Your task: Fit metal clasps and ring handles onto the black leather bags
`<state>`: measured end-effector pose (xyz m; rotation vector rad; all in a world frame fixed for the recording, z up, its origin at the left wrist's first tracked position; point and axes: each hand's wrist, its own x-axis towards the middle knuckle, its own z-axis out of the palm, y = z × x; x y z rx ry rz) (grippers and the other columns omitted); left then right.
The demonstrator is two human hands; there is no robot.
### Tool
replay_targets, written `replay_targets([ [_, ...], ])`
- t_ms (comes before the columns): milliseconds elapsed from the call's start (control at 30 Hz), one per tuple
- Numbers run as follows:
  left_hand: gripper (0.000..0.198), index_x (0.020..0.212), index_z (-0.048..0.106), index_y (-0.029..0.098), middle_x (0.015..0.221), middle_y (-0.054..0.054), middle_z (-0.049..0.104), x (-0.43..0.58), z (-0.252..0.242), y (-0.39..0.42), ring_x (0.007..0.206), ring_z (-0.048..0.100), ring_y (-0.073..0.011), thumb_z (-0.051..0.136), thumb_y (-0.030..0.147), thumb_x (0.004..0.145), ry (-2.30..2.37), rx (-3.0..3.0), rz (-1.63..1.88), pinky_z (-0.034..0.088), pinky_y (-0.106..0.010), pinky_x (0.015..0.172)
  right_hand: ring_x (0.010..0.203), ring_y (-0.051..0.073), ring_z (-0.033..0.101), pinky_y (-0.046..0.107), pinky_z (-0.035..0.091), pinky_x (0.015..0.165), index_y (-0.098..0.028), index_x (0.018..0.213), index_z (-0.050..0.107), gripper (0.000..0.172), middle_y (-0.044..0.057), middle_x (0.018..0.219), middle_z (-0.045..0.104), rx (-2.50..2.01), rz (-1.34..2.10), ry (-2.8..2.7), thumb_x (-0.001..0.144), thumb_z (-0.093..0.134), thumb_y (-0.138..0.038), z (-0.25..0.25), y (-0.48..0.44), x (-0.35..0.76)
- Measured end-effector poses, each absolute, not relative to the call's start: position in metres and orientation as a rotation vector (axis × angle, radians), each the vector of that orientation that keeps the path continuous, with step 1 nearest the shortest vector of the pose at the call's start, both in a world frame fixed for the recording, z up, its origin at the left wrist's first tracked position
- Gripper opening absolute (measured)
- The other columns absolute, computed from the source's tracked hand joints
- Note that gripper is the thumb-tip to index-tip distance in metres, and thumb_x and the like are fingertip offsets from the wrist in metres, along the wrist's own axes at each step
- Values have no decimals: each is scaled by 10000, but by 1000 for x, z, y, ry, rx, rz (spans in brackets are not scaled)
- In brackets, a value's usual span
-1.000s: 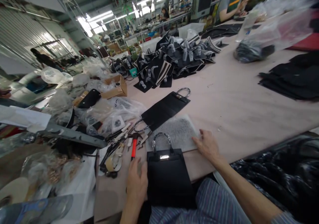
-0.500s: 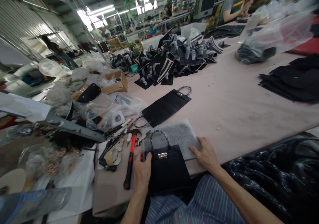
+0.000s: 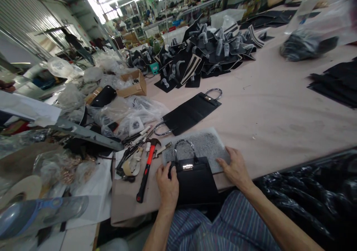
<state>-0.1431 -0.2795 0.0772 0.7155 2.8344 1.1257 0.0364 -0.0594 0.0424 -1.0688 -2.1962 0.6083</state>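
A black handbag piece (image 3: 196, 182) lies over the table's front edge, with a plastic-wrapped handle (image 3: 184, 142) and a silver clasp (image 3: 187, 167). My left hand (image 3: 167, 186) pinches its upper left edge between thumb and fingers. Under the handle and behind the clasp is a speckled grey-white slab (image 3: 208, 147), partly covered by the black piece. My right hand (image 3: 235, 169) rests at the slab's right edge, thumb and fingers spread apart. Left of my left hand lies a claw hammer (image 3: 147, 171) with a red and black handle.
Beyond the slab lies a flat black bag panel (image 3: 192, 113) with two wrapped handles. A heap of black pieces (image 3: 212, 54) fills the far side. Tape (image 3: 131, 167), plastic bags (image 3: 139, 109) and a cardboard box (image 3: 134, 84) crowd the left. Black pieces (image 3: 337, 81) are stacked at right.
The whole view has shifted, so the table's things appear further right and slightly higher. Both hands keep nearly the same places on the black piece and the slab.
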Motion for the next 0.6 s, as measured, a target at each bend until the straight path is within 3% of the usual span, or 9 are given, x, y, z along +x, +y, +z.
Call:
replay_targets([
  [100,406,1206,723,136,1354,-213,604,-138,72,-292,1322,534,-346,503,372,960,2937,936,1034,443,-557,1137,1231,359,511,550,442,1051,-121,1300,562,477,206,1324,558,-998,532,-2180,946,514,-437,56,-87,38],
  [300,392,1342,603,175,1473,-156,565,-136,76,-295,1418,481,-297,535,210,958,2771,1556,946,432,-549,1183,1204,317,526,523,375,1028,-210,1260,594,305,112,1266,634,-745,547,-2392,964,571,-280,79,-131,26],
  [433,379,1315,597,185,1385,-139,617,-141,81,-281,1311,544,-299,575,192,937,2608,1708,884,522,-535,1075,1113,307,512,496,363,948,-208,1222,639,306,103,1217,610,-607,617,-2567,917,653,-188,85,-137,5],
  [600,242,1138,648,198,1235,-108,658,-148,79,-275,1187,575,-276,624,163,900,2531,1635,1012,529,-526,1024,1064,273,503,462,362,913,-217,1095,639,224,66,1136,601,-503,851,-2527,896,668,-119,79,-124,-7],
])
